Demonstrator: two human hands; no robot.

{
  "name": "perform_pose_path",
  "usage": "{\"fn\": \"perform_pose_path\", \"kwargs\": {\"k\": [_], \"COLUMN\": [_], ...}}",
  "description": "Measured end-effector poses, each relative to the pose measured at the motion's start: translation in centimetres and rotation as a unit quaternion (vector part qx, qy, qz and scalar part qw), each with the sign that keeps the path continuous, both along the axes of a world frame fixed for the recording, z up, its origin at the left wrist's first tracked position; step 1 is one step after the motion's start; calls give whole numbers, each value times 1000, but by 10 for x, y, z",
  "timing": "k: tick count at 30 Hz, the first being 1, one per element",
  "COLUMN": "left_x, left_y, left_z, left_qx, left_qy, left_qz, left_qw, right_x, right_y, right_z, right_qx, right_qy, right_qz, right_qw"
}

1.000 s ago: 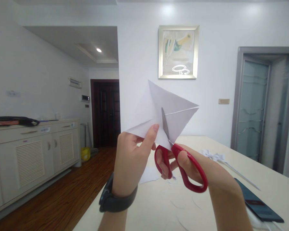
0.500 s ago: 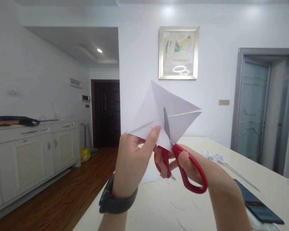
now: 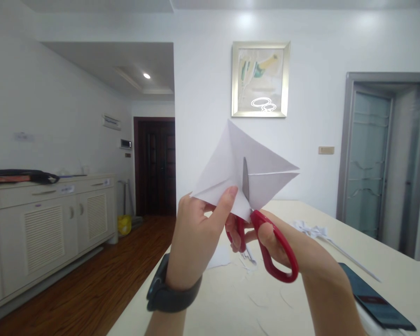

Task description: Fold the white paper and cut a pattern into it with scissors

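My left hand (image 3: 196, 233), with a dark band at the wrist, pinches the lower edge of a folded white paper (image 3: 227, 163) held up in front of me. My right hand (image 3: 276, 247) has its fingers through the handles of red scissors (image 3: 269, 247). Their blade runs up into the paper near its middle. Both hands hover above a cream table (image 3: 388, 252).
White paper scraps (image 3: 310, 228) and thin slivers lie on the table. A dark phone (image 3: 374, 296) rests at the right. A white cabinet (image 3: 49, 219) lines the left wall, wooden floor between. A framed picture (image 3: 261, 79) hangs ahead; a glass door (image 3: 371, 158) is right.
Hands, paper and scissors have drifted slightly right. The scissor handles have drawn a little closer together, with the blade still in the paper.
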State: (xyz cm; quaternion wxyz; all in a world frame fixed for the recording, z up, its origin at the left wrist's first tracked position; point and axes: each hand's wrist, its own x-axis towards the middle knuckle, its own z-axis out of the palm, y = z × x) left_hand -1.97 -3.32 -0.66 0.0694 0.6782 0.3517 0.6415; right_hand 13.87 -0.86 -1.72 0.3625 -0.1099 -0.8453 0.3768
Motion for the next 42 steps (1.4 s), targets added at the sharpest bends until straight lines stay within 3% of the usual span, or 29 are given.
{"fn": "perform_pose_path", "kwargs": {"k": [6,13,19,25,31,42], "left_x": [0,2,1,1,-1,-2], "left_y": [1,1,2,3,4,3], "left_z": [0,0,0,-2,-1,-2], "left_qx": [-12,-21,-44,-56,-32,-25], "left_qy": [-26,-21,-27,-20,-21,-8], "left_qz": [-14,-20,-38,-54,-20,-16], "left_qw": [999,999,998,997,999,1000], "right_x": [-1,-5,-5,-4,-5,-6], "right_y": [1,-4,-1,-1,0,-2], "right_z": [1,4,-2,-2,-2,-2], "right_qx": [13,-10,27,26,33,5], "right_qy": [5,-2,27,23,22,30], "right_qz": [20,-34,18,8,-6,3], "right_qw": [1000,999,999,999,999,1000]}}
